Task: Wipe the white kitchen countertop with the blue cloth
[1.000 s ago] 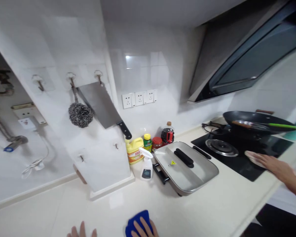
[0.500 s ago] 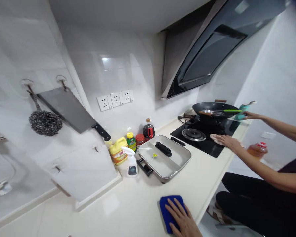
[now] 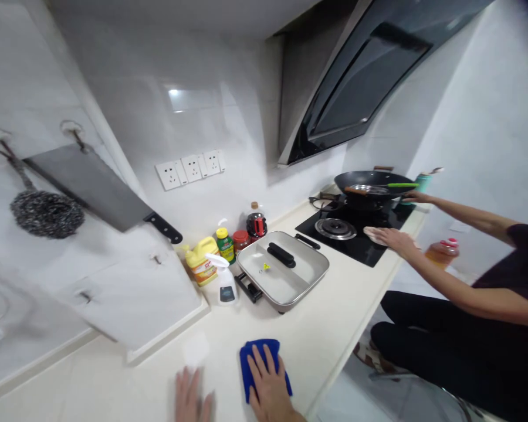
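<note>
On the pale counter (image 3: 317,328), a blue cloth (image 3: 251,350) is being pressed flat under the right hand (image 3: 269,382).
Near the counter's edge, the cloth is being covered by the right palm, with the fingers being held spread across its top. To the left, the left hand (image 3: 192,397) is being held with fingers apart; it is blurred, and whether the counter is being touched cannot be told. Beyond the cloth, a lidded pan (image 3: 305,266) is being supported by the counter, just beside a white spray bottle (image 3: 226,282). At the right, a pale cloth (image 3: 372,235) is being held on the black cooktop (image 3: 364,252) by a co-worker's hand (image 3: 395,240), another hand (image 3: 418,197) being held beside the wok (image 3: 347,184).
</note>
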